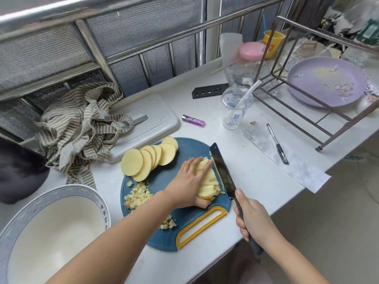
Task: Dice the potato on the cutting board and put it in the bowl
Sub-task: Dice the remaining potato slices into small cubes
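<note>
White countertop (256, 171) beside a metal window grille is carrying the whole job, and I am watching it through the head camera. The blue cutting board (190, 148) is lying at the near edge, between the two arms.

The relation that matters is sitting at the board's right side. The stack of potato strips (210, 186) is lying just left of the knife (222, 171), and its long side is running away from the person, nearly in line with the blade. The strips themselves seem to be pointing their ends at the blade, so I am judging a crosswise cut into cubes as the step in hand.

The left hand (187, 181) is lying nearly flat on the stack, fingers straight and pressing down, fingertips close to the blade and the thumb tucked at the near end. The right hand (253, 217) is wrapping its fingers round the knife handle.

Round potato slices (147, 160) are waiting fanned at the far left of the board, and diced pieces (138, 196) are piling near its left edge. The bowl (51, 191) is standing well left, holding no potato that I can see.
</note>
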